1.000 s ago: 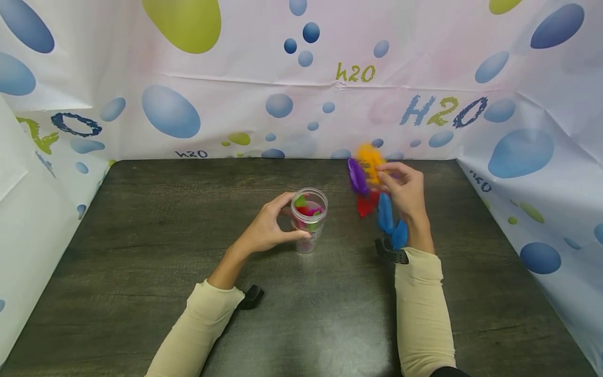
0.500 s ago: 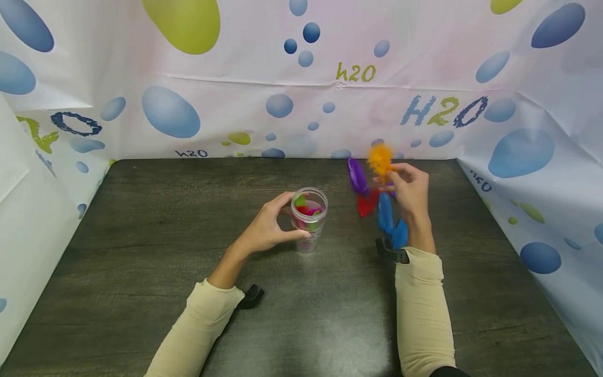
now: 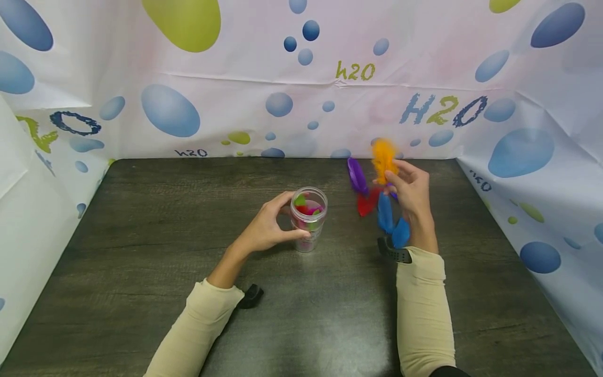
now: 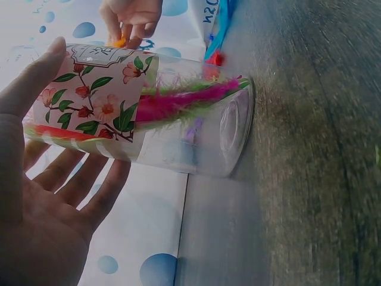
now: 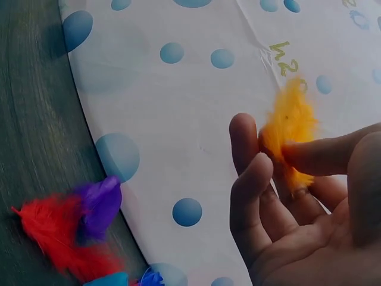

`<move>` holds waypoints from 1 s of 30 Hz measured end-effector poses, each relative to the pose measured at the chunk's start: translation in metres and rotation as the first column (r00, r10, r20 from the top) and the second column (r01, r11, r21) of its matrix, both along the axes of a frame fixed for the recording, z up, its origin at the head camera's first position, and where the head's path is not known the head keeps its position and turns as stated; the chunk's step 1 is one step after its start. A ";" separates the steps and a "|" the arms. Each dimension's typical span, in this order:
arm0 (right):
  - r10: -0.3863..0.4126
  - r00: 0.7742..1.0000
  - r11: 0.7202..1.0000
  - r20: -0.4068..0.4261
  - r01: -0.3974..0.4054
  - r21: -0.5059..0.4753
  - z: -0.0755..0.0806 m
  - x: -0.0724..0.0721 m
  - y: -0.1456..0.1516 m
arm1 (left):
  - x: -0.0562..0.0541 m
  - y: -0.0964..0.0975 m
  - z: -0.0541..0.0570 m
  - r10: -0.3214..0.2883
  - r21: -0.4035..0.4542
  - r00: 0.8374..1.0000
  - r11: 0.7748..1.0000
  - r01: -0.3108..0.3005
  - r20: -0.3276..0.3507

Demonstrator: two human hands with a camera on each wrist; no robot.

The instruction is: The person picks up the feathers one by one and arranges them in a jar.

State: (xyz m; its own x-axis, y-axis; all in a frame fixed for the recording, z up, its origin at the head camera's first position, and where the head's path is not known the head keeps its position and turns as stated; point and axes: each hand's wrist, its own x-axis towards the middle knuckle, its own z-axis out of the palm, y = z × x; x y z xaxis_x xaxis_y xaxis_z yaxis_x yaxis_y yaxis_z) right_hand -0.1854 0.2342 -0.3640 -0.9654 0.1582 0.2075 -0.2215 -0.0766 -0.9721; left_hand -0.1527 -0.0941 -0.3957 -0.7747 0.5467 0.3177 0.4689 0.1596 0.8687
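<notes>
My left hand (image 3: 267, 225) grips a clear jar (image 3: 308, 222), which stands upright on the table. In the left wrist view the jar shows a floral label (image 4: 98, 95), with a magenta feather (image 4: 184, 102) and green ones inside. Above the table's far right part, my right hand (image 3: 409, 188) pinches a fluffy orange feather (image 5: 289, 125) between thumb and fingers. Close by that hand lie a purple feather (image 3: 358, 177), a red feather (image 3: 367, 202) and blue feathers (image 3: 385, 213). Another bit of purple shows partly behind the right hand.
The dark wooden table (image 3: 165, 209) reaches back to a white sheet (image 3: 235, 78) printed with blue and green drops. Black straps sit at both wrists, the right one (image 3: 393, 251) next to the lower blue feather.
My right hand has shifted slightly to the right, and the orange feather in it has moved right and now stands more upright. The left hand and the jar have not moved.
</notes>
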 end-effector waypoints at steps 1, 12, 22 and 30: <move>0.004 1.000 1.000 0.009 -0.004 0.014 0.000 0.001 0.000 | 0.000 0.000 0.000 0.000 0.000 1.000 1.000 0.000 -0.004; -0.036 0.999 0.999 0.008 0.036 0.041 0.003 0.001 -0.002 | -0.001 0.000 -0.001 -0.002 -0.006 1.000 1.000 0.002 0.000; -0.081 0.978 0.997 -0.190 0.079 -0.021 0.000 -0.006 -0.006 | -0.001 0.000 -0.001 -0.009 -0.001 1.000 1.000 0.009 -0.009; -0.052 0.980 0.999 -0.192 0.050 -0.016 0.003 -0.005 -0.005 | -0.001 0.000 0.000 -0.007 0.002 1.000 1.000 0.007 -0.005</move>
State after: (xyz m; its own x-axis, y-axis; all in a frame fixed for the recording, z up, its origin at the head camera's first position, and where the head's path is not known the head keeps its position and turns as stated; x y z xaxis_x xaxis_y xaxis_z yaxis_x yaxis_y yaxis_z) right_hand -0.1902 0.2295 -0.3612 -0.8982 0.2096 0.3865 -0.4082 -0.0711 -0.9101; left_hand -0.1536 -0.0942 -0.3959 -0.7695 0.5513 0.3223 0.4741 0.1551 0.8667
